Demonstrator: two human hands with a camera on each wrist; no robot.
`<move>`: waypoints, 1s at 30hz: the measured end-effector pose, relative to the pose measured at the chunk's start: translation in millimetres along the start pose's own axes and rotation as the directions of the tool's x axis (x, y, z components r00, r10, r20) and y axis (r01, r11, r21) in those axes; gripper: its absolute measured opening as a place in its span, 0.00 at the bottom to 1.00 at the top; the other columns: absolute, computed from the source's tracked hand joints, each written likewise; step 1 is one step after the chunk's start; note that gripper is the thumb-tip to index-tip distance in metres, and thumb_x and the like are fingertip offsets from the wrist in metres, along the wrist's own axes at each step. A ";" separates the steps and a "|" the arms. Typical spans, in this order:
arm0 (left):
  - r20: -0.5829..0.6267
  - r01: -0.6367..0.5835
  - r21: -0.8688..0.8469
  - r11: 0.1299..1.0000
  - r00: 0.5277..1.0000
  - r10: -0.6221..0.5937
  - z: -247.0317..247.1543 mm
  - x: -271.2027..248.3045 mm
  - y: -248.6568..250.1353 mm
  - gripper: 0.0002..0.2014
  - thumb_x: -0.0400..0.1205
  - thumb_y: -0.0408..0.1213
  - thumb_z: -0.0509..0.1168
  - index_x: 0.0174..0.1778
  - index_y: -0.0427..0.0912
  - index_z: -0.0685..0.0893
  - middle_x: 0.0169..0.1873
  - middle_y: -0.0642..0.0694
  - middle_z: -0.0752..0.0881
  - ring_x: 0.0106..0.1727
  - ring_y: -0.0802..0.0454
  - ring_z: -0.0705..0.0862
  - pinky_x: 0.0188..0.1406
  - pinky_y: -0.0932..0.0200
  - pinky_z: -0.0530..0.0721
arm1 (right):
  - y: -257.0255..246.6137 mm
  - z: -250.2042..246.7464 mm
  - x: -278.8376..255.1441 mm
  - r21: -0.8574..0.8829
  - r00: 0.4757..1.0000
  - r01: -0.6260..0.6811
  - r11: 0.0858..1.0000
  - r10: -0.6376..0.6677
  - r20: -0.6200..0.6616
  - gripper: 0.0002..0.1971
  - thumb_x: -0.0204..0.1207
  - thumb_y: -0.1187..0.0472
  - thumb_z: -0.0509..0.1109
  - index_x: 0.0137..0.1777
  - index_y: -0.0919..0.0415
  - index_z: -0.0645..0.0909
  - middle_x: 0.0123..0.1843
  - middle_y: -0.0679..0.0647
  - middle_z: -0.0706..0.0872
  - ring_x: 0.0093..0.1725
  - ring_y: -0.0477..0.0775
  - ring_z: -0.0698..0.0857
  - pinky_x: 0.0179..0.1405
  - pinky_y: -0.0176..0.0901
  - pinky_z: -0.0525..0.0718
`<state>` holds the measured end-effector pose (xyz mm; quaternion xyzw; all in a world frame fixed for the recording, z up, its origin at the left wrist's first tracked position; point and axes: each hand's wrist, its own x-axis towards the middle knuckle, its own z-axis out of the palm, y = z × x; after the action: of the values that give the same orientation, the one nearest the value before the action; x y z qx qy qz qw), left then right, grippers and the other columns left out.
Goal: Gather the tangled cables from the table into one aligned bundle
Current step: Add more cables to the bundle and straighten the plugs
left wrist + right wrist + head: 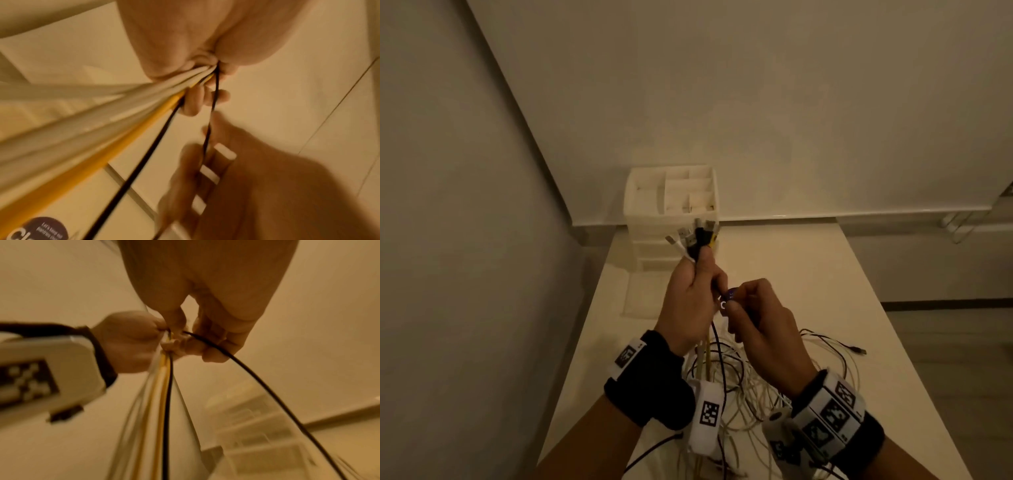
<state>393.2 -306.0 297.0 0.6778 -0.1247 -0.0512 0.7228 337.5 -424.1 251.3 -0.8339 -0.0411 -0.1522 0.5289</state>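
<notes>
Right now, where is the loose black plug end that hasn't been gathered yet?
In the head view the loose black plug lies on the white table, out to the right of the right hand and beyond the cable tangle.

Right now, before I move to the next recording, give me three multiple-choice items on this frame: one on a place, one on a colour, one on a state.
1. Where is the white organizer?
A. far end of the table, by the wall
B. on the floor
C. in the person's lap

2. Which colour is among the gripped cables?
A. red
B. yellow
C. green

3. The left hand is:
A. flat on the table
B. hanging idle
C. gripping cable ends upright

Key: 1 A, it stands at the table's far edge. 2 B, a yellow strand runs beside white and black ones. 3 C, connectors stick out above the fist.
</notes>
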 end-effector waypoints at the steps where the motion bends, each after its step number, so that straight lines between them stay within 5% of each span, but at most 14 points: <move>1: -0.027 -0.024 -0.016 1.000 0.999 0.023 -5.1 2.1 1.5 0.22 0.86 0.51 0.49 0.37 0.36 0.72 0.26 0.43 0.74 0.26 0.52 0.75 0.26 0.57 0.78 | 11.7 -0.4 -1.5 -0.015 0.999 0.002 1.000 -0.001 0.053 0.05 0.85 0.57 0.63 0.48 0.56 0.76 0.32 0.48 0.84 0.30 0.45 0.82 0.32 0.40 0.80; 4: -0.132 -0.068 -0.174 0.982 0.990 0.045 -23.6 7.7 9.6 0.21 0.83 0.54 0.51 0.36 0.39 0.70 0.23 0.48 0.67 0.22 0.50 0.74 0.27 0.50 0.85 | 50.6 -0.3 -6.7 -0.046 0.982 0.000 0.999 0.008 0.189 0.16 0.85 0.51 0.60 0.40 0.59 0.80 0.28 0.43 0.78 0.29 0.40 0.77 0.32 0.34 0.74; 6: -0.180 -0.092 -0.268 0.959 0.983 0.044 -38.3 10.6 18.9 0.19 0.84 0.55 0.52 0.33 0.45 0.69 0.23 0.51 0.64 0.18 0.55 0.64 0.17 0.60 0.72 | 74.9 0.0 -11.6 -0.080 0.975 -0.015 0.997 0.033 0.220 0.22 0.81 0.43 0.56 0.35 0.58 0.78 0.26 0.43 0.75 0.29 0.40 0.76 0.32 0.35 0.73; 8: -0.196 -0.122 -0.288 0.950 0.978 0.066 -49.6 8.7 29.3 0.20 0.83 0.55 0.52 0.29 0.48 0.69 0.22 0.52 0.63 0.18 0.58 0.58 0.16 0.66 0.59 | 95.8 0.0 -17.2 -0.083 0.970 -0.103 0.991 0.119 0.211 0.26 0.78 0.37 0.55 0.33 0.59 0.76 0.25 0.44 0.75 0.28 0.41 0.75 0.32 0.36 0.72; 10: -0.149 -0.136 -0.273 0.952 0.984 0.098 -52.6 1.1 38.4 0.20 0.82 0.55 0.54 0.26 0.49 0.69 0.21 0.52 0.62 0.17 0.58 0.57 0.16 0.67 0.57 | 108.0 0.8 -18.7 -0.050 0.962 -0.181 0.982 0.187 0.199 0.29 0.75 0.35 0.57 0.32 0.63 0.75 0.25 0.46 0.73 0.28 0.41 0.73 0.32 0.37 0.71; 12: -0.049 -0.143 -0.166 0.976 0.989 0.136 -48.0 -9.7 41.6 0.19 0.82 0.52 0.58 0.27 0.50 0.71 0.20 0.54 0.64 0.16 0.58 0.59 0.15 0.67 0.59 | 107.2 0.6 -13.2 0.008 0.958 -0.229 0.973 0.224 0.180 0.27 0.77 0.41 0.64 0.28 0.64 0.71 0.25 0.47 0.69 0.26 0.41 0.69 0.32 0.40 0.68; 14: 0.044 -0.177 0.130 0.976 0.984 0.173 -41.9 -16.6 38.0 0.14 0.79 0.51 0.65 0.30 0.51 0.79 0.20 0.56 0.69 0.18 0.58 0.64 0.18 0.66 0.67 | 97.2 -4.5 -3.0 0.109 0.961 -0.262 0.959 0.249 0.124 0.23 0.79 0.56 0.71 0.25 0.61 0.66 0.24 0.50 0.64 0.26 0.45 0.64 0.30 0.42 0.64; 17: 0.125 -0.135 0.428 0.894 0.988 0.090 -33.3 -16.1 14.7 0.06 0.77 0.47 0.72 0.42 0.49 0.85 0.25 0.45 0.78 0.24 0.53 0.70 0.27 0.57 0.72 | 69.3 -20.3 14.1 0.245 0.961 -0.278 0.929 0.267 0.075 0.23 0.70 0.63 0.73 0.22 0.59 0.63 0.25 0.55 0.59 0.28 0.51 0.59 0.29 0.43 0.59; 20: 0.156 -0.076 0.520 0.851 0.988 -0.007 -19.2 -12.3 -8.2 0.11 0.78 0.49 0.70 0.53 0.51 0.89 0.36 0.47 0.88 0.32 0.63 0.82 0.38 0.56 0.83 | 37.8 -33.3 27.2 0.340 0.970 -0.245 0.908 0.226 0.095 0.19 0.65 0.65 0.68 0.20 0.66 0.63 0.24 0.57 0.60 0.27 0.54 0.59 0.30 0.51 0.56; 22: 0.180 -0.091 0.544 0.834 0.984 -0.010 -6.6 -10.7 -15.6 0.11 0.79 0.49 0.68 0.49 0.47 0.88 0.34 0.54 0.89 0.37 0.65 0.84 0.40 0.55 0.83 | 22.4 -40.6 34.3 0.411 0.976 -0.213 0.887 0.177 0.123 0.17 0.66 0.67 0.66 0.21 0.70 0.64 0.22 0.56 0.61 0.25 0.52 0.60 0.30 0.52 0.56; 25: 0.117 -0.117 0.448 0.886 0.991 0.071 7.4 -8.4 -18.9 0.10 0.82 0.43 0.67 0.56 0.47 0.88 0.42 0.57 0.90 0.44 0.63 0.86 0.46 0.58 0.82 | 4.5 -49.8 36.9 0.527 0.979 -0.195 0.827 0.133 0.154 0.18 0.70 0.64 0.68 0.22 0.61 0.65 0.23 0.52 0.61 0.27 0.55 0.57 0.32 0.54 0.56; 28: 0.057 -0.176 0.373 0.911 0.984 0.167 9.6 -5.9 -14.8 0.11 0.83 0.39 0.67 0.59 0.46 0.87 0.28 0.55 0.83 0.33 0.67 0.81 0.35 0.66 0.75 | 1.6 -54.1 29.2 0.544 0.979 -0.193 0.817 0.125 0.161 0.16 0.77 0.60 0.63 0.27 0.65 0.71 0.26 0.57 0.67 0.28 0.57 0.62 0.33 0.53 0.58; 30: 0.047 -0.240 0.353 0.904 0.970 0.240 7.8 -4.9 -6.2 0.08 0.83 0.38 0.66 0.56 0.45 0.88 0.30 0.49 0.83 0.30 0.70 0.78 0.33 0.70 0.71 | 5.9 -50.9 21.9 0.523 0.978 -0.189 0.831 0.112 0.176 0.17 0.79 0.59 0.60 0.31 0.65 0.78 0.28 0.57 0.74 0.29 0.53 0.68 0.33 0.51 0.62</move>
<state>387.2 -312.8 290.7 0.7769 -0.2151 0.0609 0.5886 349.0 -474.3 272.7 -0.6615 -0.0526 -0.0347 0.7473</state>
